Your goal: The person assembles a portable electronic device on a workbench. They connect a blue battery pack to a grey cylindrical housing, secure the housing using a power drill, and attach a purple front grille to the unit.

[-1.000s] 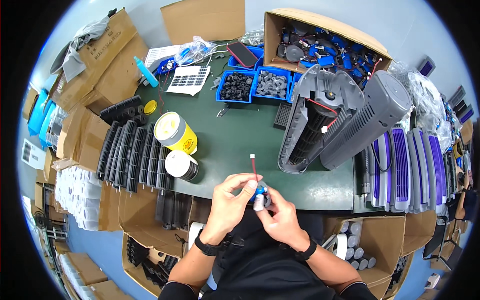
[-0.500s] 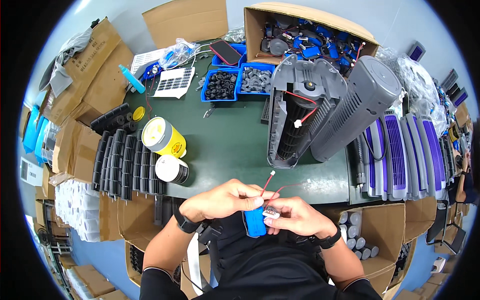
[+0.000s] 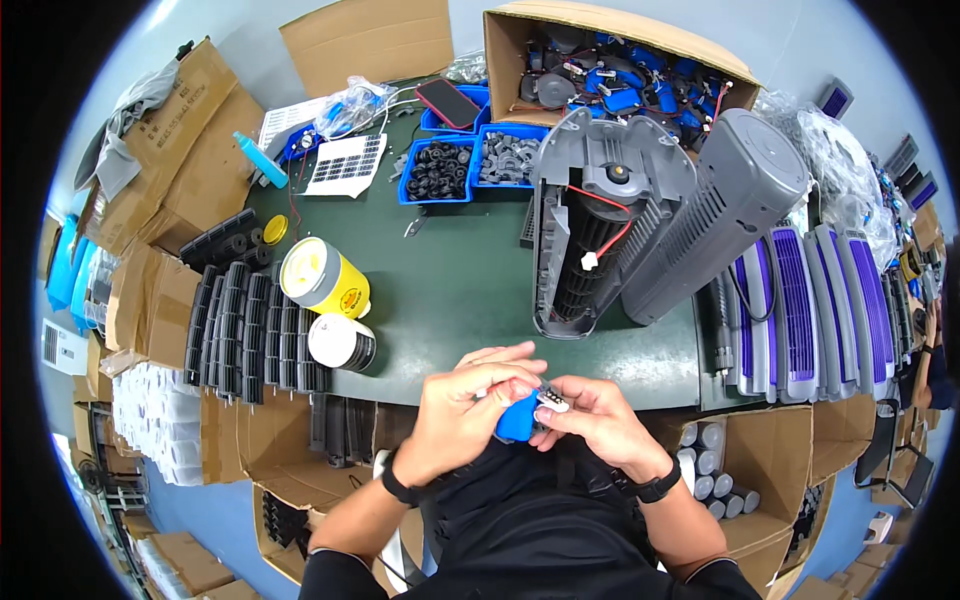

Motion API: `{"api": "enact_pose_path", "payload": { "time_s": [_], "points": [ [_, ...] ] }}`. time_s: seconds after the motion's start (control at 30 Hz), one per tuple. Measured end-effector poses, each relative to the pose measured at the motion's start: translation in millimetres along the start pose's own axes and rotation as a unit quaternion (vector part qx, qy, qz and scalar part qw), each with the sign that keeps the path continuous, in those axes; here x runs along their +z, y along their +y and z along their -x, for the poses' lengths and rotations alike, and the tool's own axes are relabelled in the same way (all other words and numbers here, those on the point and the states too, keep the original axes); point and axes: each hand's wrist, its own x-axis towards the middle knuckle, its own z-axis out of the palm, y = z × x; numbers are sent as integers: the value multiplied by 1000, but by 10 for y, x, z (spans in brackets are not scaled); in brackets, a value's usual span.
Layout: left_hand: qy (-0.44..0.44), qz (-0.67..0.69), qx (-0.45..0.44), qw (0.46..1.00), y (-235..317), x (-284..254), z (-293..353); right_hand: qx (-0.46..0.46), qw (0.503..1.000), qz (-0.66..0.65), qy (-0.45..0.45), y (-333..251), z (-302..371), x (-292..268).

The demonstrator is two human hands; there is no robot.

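A small blue block-shaped part [image 3: 515, 422] is between my hands, just past the table's front edge. At its right end is a white connector piece [image 3: 552, 401] with a row of dark spots. My left hand [image 3: 462, 408] is bent over the part's upper left side, thumb and fingertips pressed on it, while the other fingers stretch away. Thumb and fingers of my right hand [image 3: 598, 418] pinch the connector end. Beyond them on the table stands an open grey fan housing [image 3: 565, 300], with red wires and a white plug [image 3: 589, 261] inside.
A closed grey housing [image 3: 715, 220] leans beside the open one. Yellow tub [image 3: 345, 285] and white tub [image 3: 342, 342] stand left, near black fan rollers [image 3: 232, 330]. Small blue bins [image 3: 436, 197] and a carton [image 3: 505, 60] of blue parts are behind. Purple-grey panels [image 3: 795, 310] stand right.
My left hand has moved up and turned over the blue part, its fingers now extended. The part has tilted and risen slightly. The red wire and small white plug above it no longer show.
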Motion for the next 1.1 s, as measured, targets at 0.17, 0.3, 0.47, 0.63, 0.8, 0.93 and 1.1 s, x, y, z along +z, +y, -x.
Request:
{"api": "enact_pose_path", "payload": {
  "time_s": [0.17, 0.3, 0.47, 0.63, 0.8, 0.93, 1.1],
  "points": [
    [247, 79, 5, 966, -19, 410, 186, -95, 994, -26, 42, 196, -42, 146],
    [330, 130, -41, 934, 80, 522, 215, -175, 981, 5, 80, 246, 23, 327],
    [275, 126, -79, 950, 181, 399, 247, -214, 975, -16, 52, 249, 38, 403],
    [113, 254, -139, 951, 162, 130, 166, -189, 981, -50, 9, 180, 64, 336],
    [-24, 331, -173, 927, 23, 73, 109, -180, 981, -74, -14, 122, 20, 312],
    [-48, 326, -170, 929, 76, -5, 17, -129, 989, -77, -16, 18, 73, 333],
    [-63, 399, -167, 900, 153, -8, 35, -109, 992, 45, 52, -349, 441, 113]
  ]
}}
